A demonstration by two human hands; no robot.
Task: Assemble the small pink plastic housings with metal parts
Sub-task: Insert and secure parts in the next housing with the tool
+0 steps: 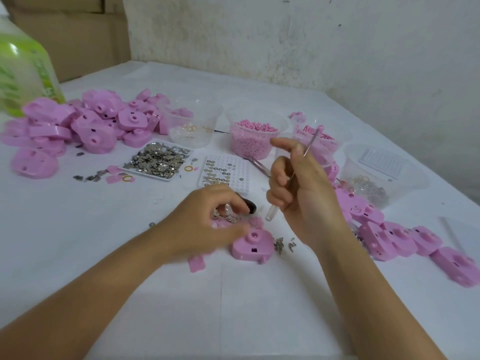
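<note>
A pink plastic housing [253,246] lies on the white table in front of me. Just left of it my left hand [207,222] hovers over a small heap of metal clips [227,218], its fingertips curled down into them; what it pinches is blurred. My right hand [298,188] is raised above the table to the right of the housing and grips a thin metal tool [310,144] that points up. More loose metal clips [281,244] lie to the right of the housing.
A pile of pink housings [85,128] sits back left, another row [405,237] at right. A tray of metal pieces [158,159], a dimpled white tray [223,172], tubs of pink pellets [254,139] and rings [192,128], and a green bottle [23,66] stand behind.
</note>
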